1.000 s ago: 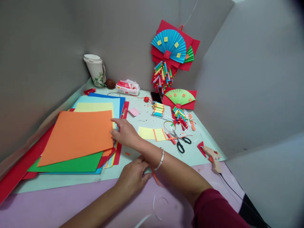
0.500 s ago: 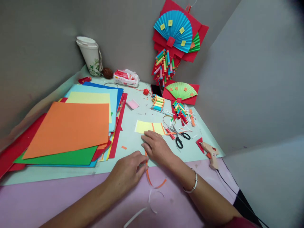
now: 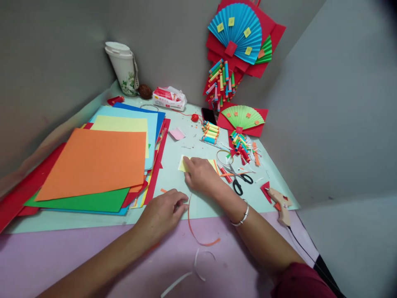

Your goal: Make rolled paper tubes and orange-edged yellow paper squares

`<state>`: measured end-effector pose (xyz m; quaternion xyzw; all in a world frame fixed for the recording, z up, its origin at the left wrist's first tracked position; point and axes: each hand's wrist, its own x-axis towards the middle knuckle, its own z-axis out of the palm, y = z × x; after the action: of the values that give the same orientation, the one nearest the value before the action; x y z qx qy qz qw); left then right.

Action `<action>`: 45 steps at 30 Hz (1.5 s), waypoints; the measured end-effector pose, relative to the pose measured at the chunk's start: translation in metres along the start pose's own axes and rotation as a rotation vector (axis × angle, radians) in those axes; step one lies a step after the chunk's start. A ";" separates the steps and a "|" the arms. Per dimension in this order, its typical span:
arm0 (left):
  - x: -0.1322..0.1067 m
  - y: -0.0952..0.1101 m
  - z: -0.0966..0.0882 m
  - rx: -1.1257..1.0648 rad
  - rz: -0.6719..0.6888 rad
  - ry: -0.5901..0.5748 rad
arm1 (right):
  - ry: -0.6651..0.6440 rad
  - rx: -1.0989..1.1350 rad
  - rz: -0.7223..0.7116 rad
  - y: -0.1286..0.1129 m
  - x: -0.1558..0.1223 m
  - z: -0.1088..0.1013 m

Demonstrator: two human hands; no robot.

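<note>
My left hand [image 3: 161, 213] is closed in a pinch on the upper end of a thin orange paper strip [image 3: 198, 238], which curls down over the purple table surface. My right hand [image 3: 200, 174] lies on a small pale yellow paper [image 3: 182, 164] with orange stripes, fingers curled over its left part; a silver bracelet [image 3: 242, 215] circles that wrist. Black scissors [image 3: 238, 180] lie just right of the right hand. A stack of coloured paper sheets with an orange sheet [image 3: 96, 163] on top lies to the left.
A glue gun [image 3: 279, 203] lies at the right with its cord. Rolled paper tubes [image 3: 210, 133], a green paper fan [image 3: 242, 118] and a hanging blue fan decoration [image 3: 235, 35] stand at the back. A lidded cup [image 3: 122, 68] and tissue pack [image 3: 169, 98] sit in the corner. White paper scraps [image 3: 192, 269] lie near me.
My right hand left the orange sheet's edge, swept right and now rests on the yellow paper. My left hand kept the orange strip and moved slightly left.
</note>
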<state>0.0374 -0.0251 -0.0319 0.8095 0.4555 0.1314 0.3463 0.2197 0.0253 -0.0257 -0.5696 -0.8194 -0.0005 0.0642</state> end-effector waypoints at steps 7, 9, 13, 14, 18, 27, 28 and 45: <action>-0.001 -0.001 0.001 -0.022 -0.008 -0.005 | 0.041 0.007 0.049 -0.004 0.000 0.004; -0.001 -0.002 0.000 -0.047 -0.003 0.003 | 0.076 0.042 0.082 -0.003 -0.002 0.005; 0.003 -0.006 -0.005 -0.162 -0.005 0.075 | 0.144 0.082 0.144 -0.002 -0.016 0.001; 0.005 -0.007 -0.006 -0.208 -0.022 0.112 | 0.171 0.099 0.161 -0.002 -0.022 -0.001; 0.011 -0.010 -0.011 -0.345 -0.136 0.277 | 0.398 0.386 0.162 -0.009 -0.052 -0.002; 0.015 -0.016 -0.007 -0.266 0.043 0.284 | 0.566 0.747 0.064 -0.027 -0.083 0.023; 0.014 -0.016 -0.007 -0.267 0.062 0.292 | 0.583 0.716 0.037 -0.026 -0.083 0.025; 0.006 0.003 -0.030 -0.666 -0.237 0.424 | 0.632 0.758 0.290 -0.019 -0.082 0.022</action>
<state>0.0270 -0.0081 -0.0086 0.5502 0.5395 0.3945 0.5006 0.2282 -0.0561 -0.0547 -0.5861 -0.6150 0.1333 0.5104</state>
